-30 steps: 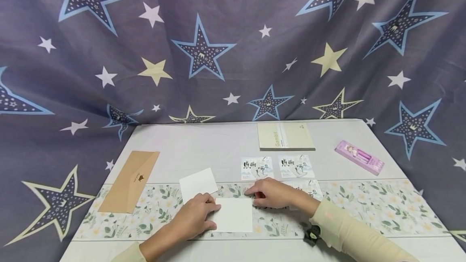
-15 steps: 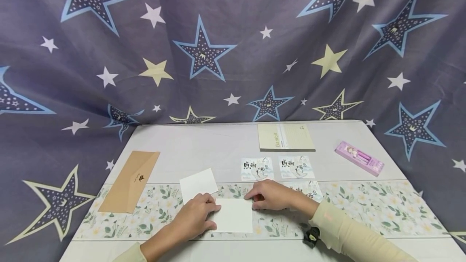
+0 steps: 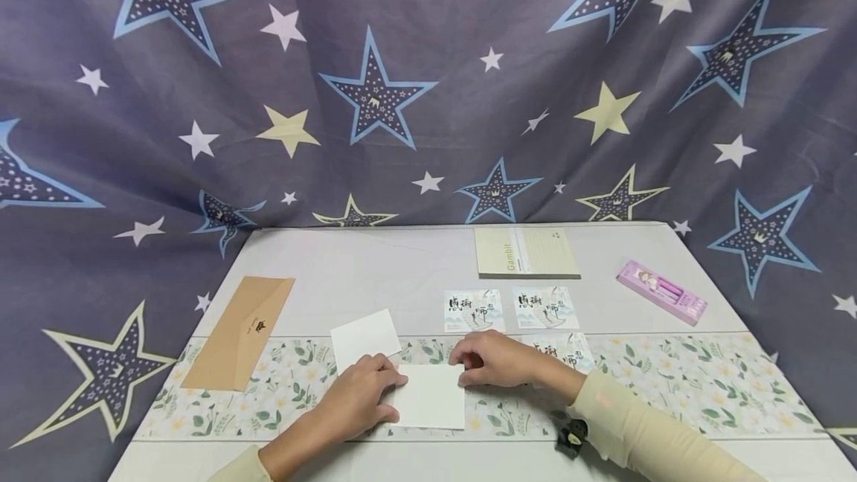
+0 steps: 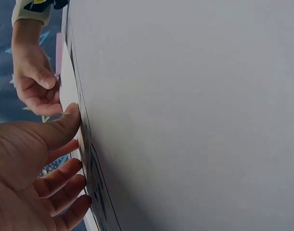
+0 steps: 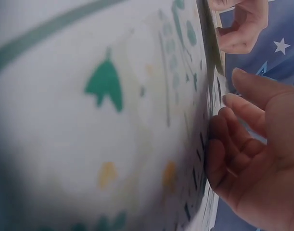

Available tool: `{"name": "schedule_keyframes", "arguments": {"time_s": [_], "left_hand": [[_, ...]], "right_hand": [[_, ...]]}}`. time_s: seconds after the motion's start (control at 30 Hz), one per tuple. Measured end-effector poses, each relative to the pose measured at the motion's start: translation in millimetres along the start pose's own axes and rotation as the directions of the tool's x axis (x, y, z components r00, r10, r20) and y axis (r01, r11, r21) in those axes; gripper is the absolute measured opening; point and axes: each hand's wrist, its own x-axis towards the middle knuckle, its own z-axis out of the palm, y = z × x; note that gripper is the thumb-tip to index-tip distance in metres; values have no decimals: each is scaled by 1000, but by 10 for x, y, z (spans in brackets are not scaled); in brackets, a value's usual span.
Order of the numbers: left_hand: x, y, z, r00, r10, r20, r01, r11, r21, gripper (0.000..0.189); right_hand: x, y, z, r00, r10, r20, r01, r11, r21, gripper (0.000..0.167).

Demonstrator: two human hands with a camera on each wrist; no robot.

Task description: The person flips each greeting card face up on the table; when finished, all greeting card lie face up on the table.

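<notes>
A blank white card (image 3: 428,396) lies flat on the flowered runner in front of the person. My left hand (image 3: 361,396) rests at its left side, index fingertip on the upper left corner and thumb by the left edge. In the left wrist view the fingers of the left hand (image 4: 45,168) are spread and slightly bent. At the upper right corner is my right hand (image 3: 495,359), index finger and thumb apart, thumb tip right at the card's edge. The right wrist view shows the right hand (image 5: 257,144) with its lower fingers loosely bent. Another white card (image 3: 364,335) sits partly behind the left hand.
Printed cards with brush lettering (image 3: 472,311) (image 3: 545,309) lie beyond the right hand; another printed card (image 3: 569,348) is partly covered by the right forearm. A brown envelope (image 3: 237,333) is at left, a Gambit notebook (image 3: 525,253) at the back, a purple pen box (image 3: 661,292) at right.
The right hand has shifted slightly, first drawing its fingers together at the card's upper right corner, then parting index finger and thumb there. The left hand has stayed in place.
</notes>
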Motion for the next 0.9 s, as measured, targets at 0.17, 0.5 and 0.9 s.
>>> {"name": "schedule_keyframes", "arguments": {"time_s": [0.17,0.5,0.9], "left_hand": [[6,-6,-1,1000,1,15,-1,1000,-6,55],[25,11,-13,998,-33,45,33,999,7,78],[88,-9,20,984,-136,-113,98,952,-289,12]], "right_hand": [[2,-12,16,1000,3,-5,-2,999,40,16],[7,-19,12,999,34,22,-35,997,68,19],[-34,30,-153,994,-5,-106,35,959,281,14]]}}
